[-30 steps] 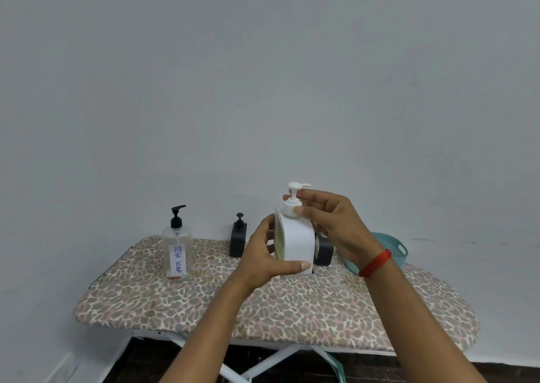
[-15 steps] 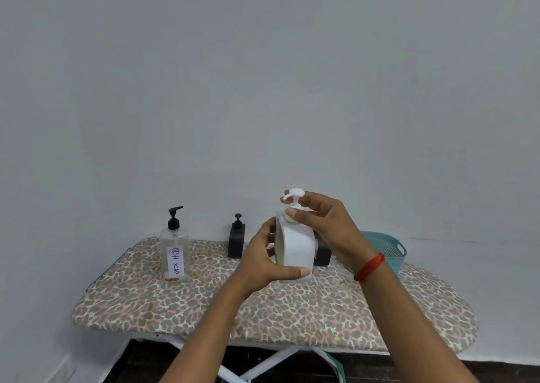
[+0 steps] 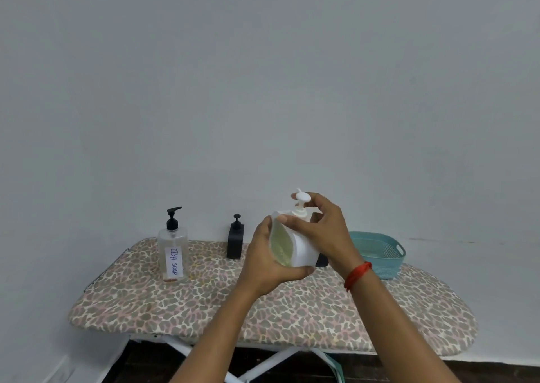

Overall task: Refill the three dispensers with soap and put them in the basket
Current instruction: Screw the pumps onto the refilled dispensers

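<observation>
You have the white dispenser [image 3: 295, 244] lifted above the middle of the ironing board [image 3: 263, 303], tilted, its clear side showing pale soap inside. Your left hand [image 3: 270, 263] is wrapped around its body, and your right hand [image 3: 324, 230] has its fingers pinched at the white pump head [image 3: 301, 200]. This looks like the cap step: twisting the pump on or off, though I cannot tell which. Next you need a steady body and a straight turn at the collar. The clear DISH SOAP bottle [image 3: 173, 254] and a black dispenser [image 3: 235, 241] stand behind to the left; the teal basket [image 3: 380, 254] waits empty on the right.
</observation>
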